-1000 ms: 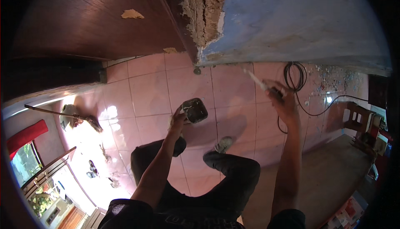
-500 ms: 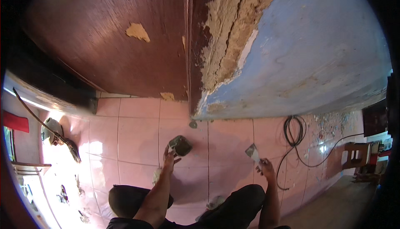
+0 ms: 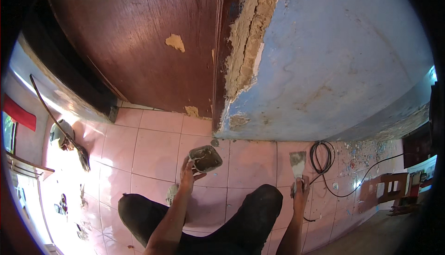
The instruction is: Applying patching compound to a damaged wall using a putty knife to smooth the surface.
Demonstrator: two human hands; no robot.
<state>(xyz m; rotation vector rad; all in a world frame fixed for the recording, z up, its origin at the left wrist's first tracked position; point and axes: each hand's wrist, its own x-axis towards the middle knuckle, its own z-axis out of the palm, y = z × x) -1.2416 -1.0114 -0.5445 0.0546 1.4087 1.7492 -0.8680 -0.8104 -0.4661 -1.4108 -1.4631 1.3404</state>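
My left hand [image 3: 187, 175] is closed on a square container [image 3: 205, 158] with grey-brown paste inside, held above the pink tiled floor [image 3: 157, 148]. My right hand [image 3: 299, 187] grips a putty knife [image 3: 297, 164], its broad, smeared blade pointing away from me. Ahead, a brown wooden door or panel [image 3: 139, 51] with peeled patches meets a pale blue wall [image 3: 338, 55]. Along their join runs a rough strip of cracked tan plaster [image 3: 245, 46], with flaked edges and a patch of bare material near the bottom.
A coiled black cable [image 3: 321, 157] lies at the wall's foot on the right, near paint spatters and a wooden chair [image 3: 388, 187]. A broom [image 3: 81, 155] leans at the left beside a pale bulky object [image 3: 60, 132]. A red cloth [image 3: 19, 113] hangs by the window.
My view has tilted up to take in more of the door and cracked wall. The putty knife's blade has swung from leaning left to pointing straight ahead. Both hands keep their holds.
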